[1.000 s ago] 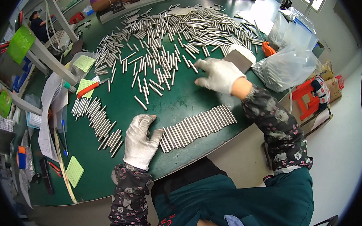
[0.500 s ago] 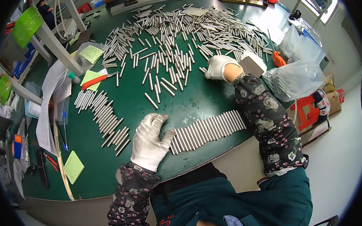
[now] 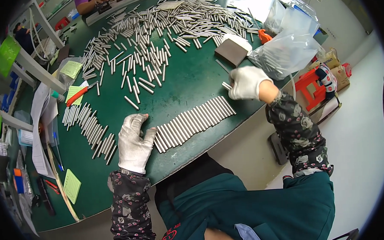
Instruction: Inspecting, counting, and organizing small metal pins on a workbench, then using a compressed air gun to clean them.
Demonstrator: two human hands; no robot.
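A row of short metal pins (image 3: 195,123) lies side by side along the near part of the green table. My left hand (image 3: 134,142), in a whitish glove with bare thumb and fingertip showing, rests at the row's left end, fingers apart, its thumb against the end pin. Just past the right end, my gloved right hand (image 3: 247,83) is closed on metal pins (image 3: 227,86) whose ends stick out to the left; how many is hidden. Left of my left hand lies a second, stepped row of pins (image 3: 91,128). A large loose heap of pins (image 3: 152,26) spreads across the far side.
A dark brown block (image 3: 231,52) sits beyond my right hand, near plastic bags (image 3: 284,54) and an orange-handled tool (image 3: 264,36). Orange-handled pliers (image 3: 77,96), notes and papers (image 3: 40,141) lie at left. Another person's arm (image 3: 91,4) shows at the far edge.
My right hand has come from the heap's edge toward me, to the row's right end, with pins in it. My left hand stays at the left end. The whole view has shifted.
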